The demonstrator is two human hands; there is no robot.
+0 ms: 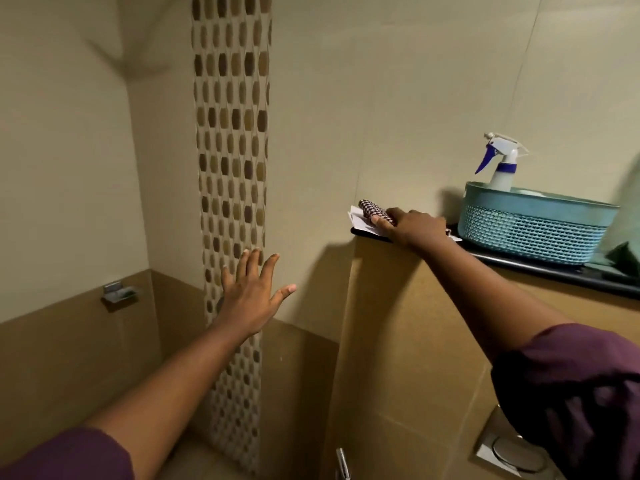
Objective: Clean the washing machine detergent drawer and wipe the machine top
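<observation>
My right hand [414,226] lies on a folded checked cloth [372,210] at the left end of a dark ledge [554,273], fingers closed over the cloth. Under the cloth sits a white sheet or rag [358,220]. My left hand [251,294] hovers in the air before the tiled wall, fingers spread, holding nothing. A spray bottle [502,161] with a blue trigger stands inside a teal basket [533,225] to the right of my right hand. No washing machine or detergent drawer is in view.
A vertical strip of brown mosaic tiles [230,168] runs down the wall. A metal holder [119,294] is fixed to the left wall. A round flush plate [512,453] sits low on the right. Something green [627,237] lies at the far right of the ledge.
</observation>
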